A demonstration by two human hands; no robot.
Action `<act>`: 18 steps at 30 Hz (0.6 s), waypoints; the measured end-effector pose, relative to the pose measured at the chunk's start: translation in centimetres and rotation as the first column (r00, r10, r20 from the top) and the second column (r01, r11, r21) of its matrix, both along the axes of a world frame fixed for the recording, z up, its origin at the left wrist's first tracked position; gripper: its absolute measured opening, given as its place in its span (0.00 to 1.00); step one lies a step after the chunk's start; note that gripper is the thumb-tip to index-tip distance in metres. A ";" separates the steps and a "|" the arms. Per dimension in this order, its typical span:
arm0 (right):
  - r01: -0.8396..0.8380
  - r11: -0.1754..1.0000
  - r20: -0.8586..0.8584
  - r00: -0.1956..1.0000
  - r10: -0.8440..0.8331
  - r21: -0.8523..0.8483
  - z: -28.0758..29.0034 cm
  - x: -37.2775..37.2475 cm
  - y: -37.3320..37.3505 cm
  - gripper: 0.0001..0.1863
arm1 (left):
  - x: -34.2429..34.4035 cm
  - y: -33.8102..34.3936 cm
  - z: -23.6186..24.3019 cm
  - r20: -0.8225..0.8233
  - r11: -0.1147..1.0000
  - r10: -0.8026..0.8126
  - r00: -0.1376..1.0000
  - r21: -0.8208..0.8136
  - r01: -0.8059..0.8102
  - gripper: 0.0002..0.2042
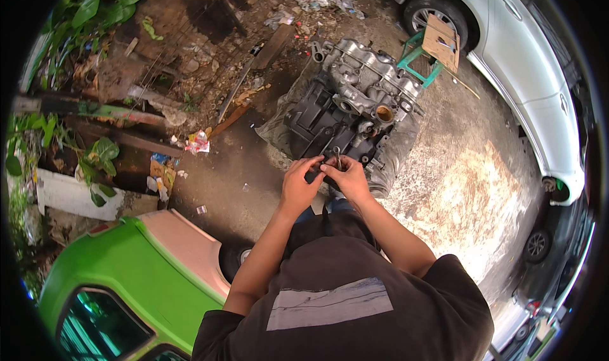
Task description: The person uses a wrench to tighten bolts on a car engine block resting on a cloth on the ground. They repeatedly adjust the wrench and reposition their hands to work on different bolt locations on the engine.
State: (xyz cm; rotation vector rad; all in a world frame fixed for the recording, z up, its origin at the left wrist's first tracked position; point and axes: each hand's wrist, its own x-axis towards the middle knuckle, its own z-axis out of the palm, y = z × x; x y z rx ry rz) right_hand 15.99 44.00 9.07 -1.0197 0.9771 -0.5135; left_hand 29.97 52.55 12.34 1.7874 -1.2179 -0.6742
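A car engine (365, 76) of grey metal and black plastic lies in front of me on a crumpled sheet (271, 135). Both hands are close together at its near edge. From my right hand (348, 180) sticks up a wrench (337, 152), its ring-shaped end pointing away from me. My left hand (297, 186) is beside it on the left, fingers bent into a pinch that almost meets the right thumb. What the left fingertips hold, if anything, is too small to make out.
Beyond the engine stands a green stool (419, 60) with a brown board (441, 43) and small items on it. A silver car (526, 57) is parked at right, a green and pink car (158, 253) at lower left. Litter and planks (274, 46) cover the ground at far left.
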 end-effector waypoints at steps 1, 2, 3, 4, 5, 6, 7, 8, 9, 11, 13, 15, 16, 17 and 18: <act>0.046 0.999 0.010 0.999 -0.046 0.011 -0.1 0.1 0.1 0.09 | 0.5 -0.5 -0.2 -0.003 0.998 -0.055 0.998 0.011 0.055 0.18; 0.091 0.996 -0.002 0.996 -0.091 0.018 -0.2 0.3 0.4 0.09 | 1.1 -1.0 -0.4 0.005 0.994 -0.106 0.994 0.016 0.106 0.18; 0.138 0.990 -0.008 0.990 -0.138 0.016 -0.3 0.5 0.7 0.09 | 1.7 -1.5 -0.7 0.012 0.987 -0.161 0.987 0.021 0.161 0.18; 0.190 0.982 0.007 0.982 -0.191 0.010 -0.3 0.7 0.9 0.08 | 2.3 -2.1 -0.8 0.021 0.975 -0.220 0.975 0.021 0.220 0.18; 0.241 0.971 -0.015 0.970 -0.241 0.005 -0.3 1.0 1.4 0.08 | 2.9 -2.6 -0.9 0.053 0.960 -0.281 0.958 0.000 0.282 0.17; 0.293 0.956 -0.014 0.956 -0.293 -0.004 -0.3 1.4 1.7 0.08 | 3.5 -3.1 -0.9 0.090 0.939 -0.341 0.936 -0.024 0.344 0.17; 0.352 0.936 -0.011 0.936 -0.352 -0.003 -0.2 1.9 2.2 0.08 | 4.3 -3.7 -0.9 0.128 0.911 -0.402 0.907 -0.051 0.410 0.17; 0.405 0.913 -0.004 0.914 -0.405 0.055 -0.1 2.2 2.8 0.08 | 4.9 -4.2 -0.9 0.152 0.877 -0.466 0.872 -0.052 0.478 0.17; 0.485 0.874 0.018 0.874 -0.485 0.031 -0.2 2.9 3.3 0.07 | 5.6 -4.9 -0.8 0.169 0.834 -0.536 0.827 -0.045 0.550 0.17; 0.623 0.782 0.018 0.782 -0.623 0.018 -0.5 4.1 5.4 0.07 | 6.6 -5.4 -0.9 0.184 0.744 -0.655 0.733 -0.016 0.668 0.18; 0.749 0.662 0.000 0.662 -0.749 -0.014 -1.5 4.7 7.3 0.06 | 7.2 -6.2 -1.3 0.165 0.636 -0.764 0.623 0.035 0.771 0.17; 0.861 0.509 -0.032 0.508 -0.861 -0.014 -3.2 4.8 8.8 0.06 | 7.2 -7.0 -2.1 0.118 0.537 -0.841 0.527 0.072 0.841 0.17; 0.890 0.455 -0.072 0.454 -0.888 0.003 -4.2 4.2 9.5 0.07 | 6.9 -7.5 -2.5 0.059 0.511 -0.859 0.509 0.162 0.844 0.15; 0.918 0.340 -0.068 0.360 -0.930 0.206 -5.3 3.5 10.2 0.08 | 6.6 -8.1 -3.1 0.077 0.470 -0.882 0.465 0.201 0.859 0.14; 0.938 0.269 -0.079 0.292 -0.953 0.219 -6.6 3.2 10.6 0.09 | 6.2 -8.6 -3.7 0.070 0.445 -0.894 0.442 0.240 0.863 0.14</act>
